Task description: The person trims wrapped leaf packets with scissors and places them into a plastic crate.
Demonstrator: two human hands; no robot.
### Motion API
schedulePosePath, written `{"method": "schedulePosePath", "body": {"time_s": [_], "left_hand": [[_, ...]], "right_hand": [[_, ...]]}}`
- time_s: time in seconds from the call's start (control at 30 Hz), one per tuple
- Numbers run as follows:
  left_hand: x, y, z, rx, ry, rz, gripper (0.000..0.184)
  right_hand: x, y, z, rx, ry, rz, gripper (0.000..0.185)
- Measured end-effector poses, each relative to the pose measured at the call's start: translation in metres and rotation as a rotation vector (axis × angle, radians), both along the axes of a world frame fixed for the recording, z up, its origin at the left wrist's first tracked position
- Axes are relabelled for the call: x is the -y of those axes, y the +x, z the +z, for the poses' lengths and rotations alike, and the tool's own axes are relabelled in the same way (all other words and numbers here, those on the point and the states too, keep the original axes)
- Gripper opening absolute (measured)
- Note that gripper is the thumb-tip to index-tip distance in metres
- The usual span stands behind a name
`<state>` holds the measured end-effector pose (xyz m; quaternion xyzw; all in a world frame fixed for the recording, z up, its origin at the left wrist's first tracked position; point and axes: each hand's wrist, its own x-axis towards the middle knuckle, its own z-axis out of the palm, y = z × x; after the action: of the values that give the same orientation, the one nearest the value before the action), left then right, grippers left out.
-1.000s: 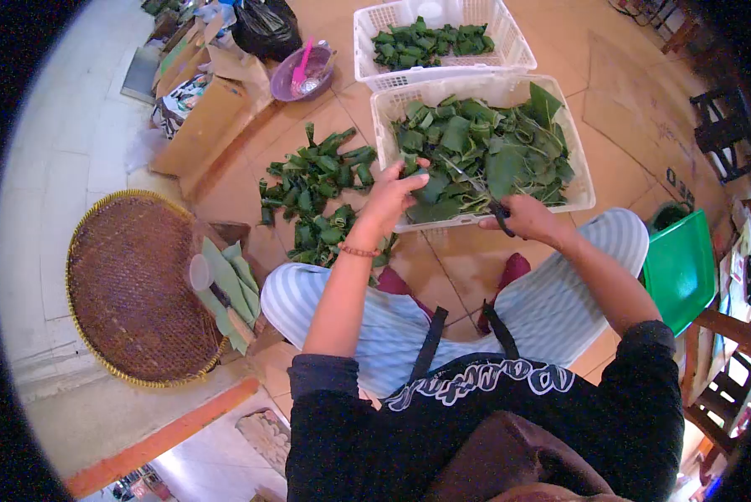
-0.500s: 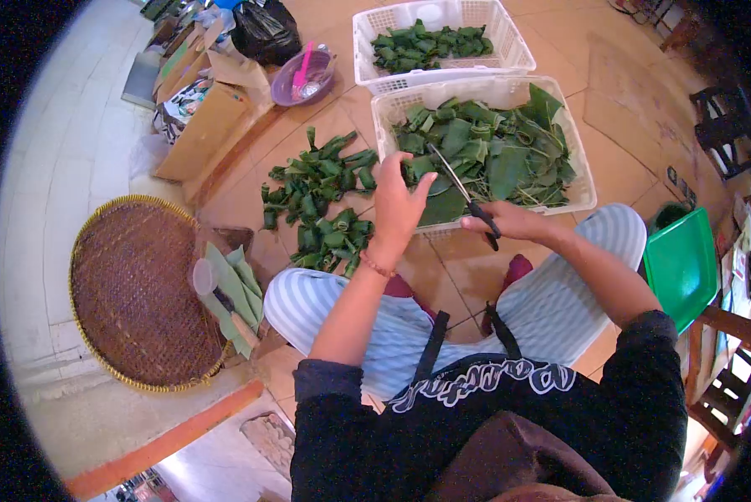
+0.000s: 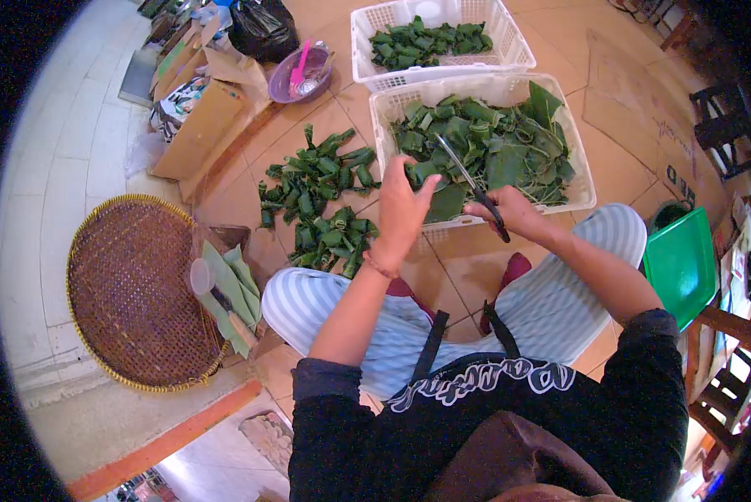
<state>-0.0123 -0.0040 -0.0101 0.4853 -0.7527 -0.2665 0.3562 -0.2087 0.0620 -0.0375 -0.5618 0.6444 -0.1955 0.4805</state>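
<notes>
My right hand (image 3: 513,211) is closed round the black handles of a pair of scissors (image 3: 461,166), whose metal blades point up and left over the near crate. Opposite it, my left hand (image 3: 402,205) grips a small folded green leaf parcel (image 3: 420,175) between thumb and fingers, partly hidden by the hand. Under both hands stands a white plastic crate (image 3: 583,159) heaped with green leaf pieces (image 3: 509,155) and trimmings. Left of my left hand, a pile of similar leaf parcels (image 3: 321,180) lies on the tiled floor.
Behind the near crate, another white crate (image 3: 358,50) holds more leaf parcels. A purple basin (image 3: 281,84) with a pink utensil, a cardboard box (image 3: 199,130) and a black bag (image 3: 262,32) sit back left. A round woven tray (image 3: 133,293) lies left, a green tray (image 3: 681,268) right.
My right hand and the scissors have shifted slightly right, the blades now a little farther from the leaf parcel. My left hand stays nearly in place, still holding the parcel.
</notes>
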Motion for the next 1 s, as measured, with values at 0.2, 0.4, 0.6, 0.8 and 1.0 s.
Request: {"method": "schedulePosePath", "body": {"time_s": [0.2, 0.4, 0.6, 0.8, 1.0], "left_hand": [[0.066, 0.010, -0.014, -0.502, 0.739, -0.094, 0.044], [0.140, 0.007, 0.071, -1.084, 0.569, -0.273, 0.063], [0.144, 0.073, -0.045, -0.090, 0.429, -0.110, 0.028], [0.114, 0.147, -0.212, 0.698, 0.591, -0.183, 0.024], [0.062, 0.150, -0.241, 1.040, 0.185, -0.502, 0.025]], "right_hand": [[0.009, -0.005, -0.004, 0.147, 0.068, -0.150, 0.047], [0.008, -0.005, 0.009, 0.158, 0.043, -0.182, 0.047], [0.011, 0.005, 0.016, 0.113, 0.000, -0.045, 0.048], [0.015, 0.020, 0.015, 0.022, 0.011, 0.013, 0.044], [0.023, 0.023, 0.024, 0.014, -0.098, 0.036, 0.045]]}}
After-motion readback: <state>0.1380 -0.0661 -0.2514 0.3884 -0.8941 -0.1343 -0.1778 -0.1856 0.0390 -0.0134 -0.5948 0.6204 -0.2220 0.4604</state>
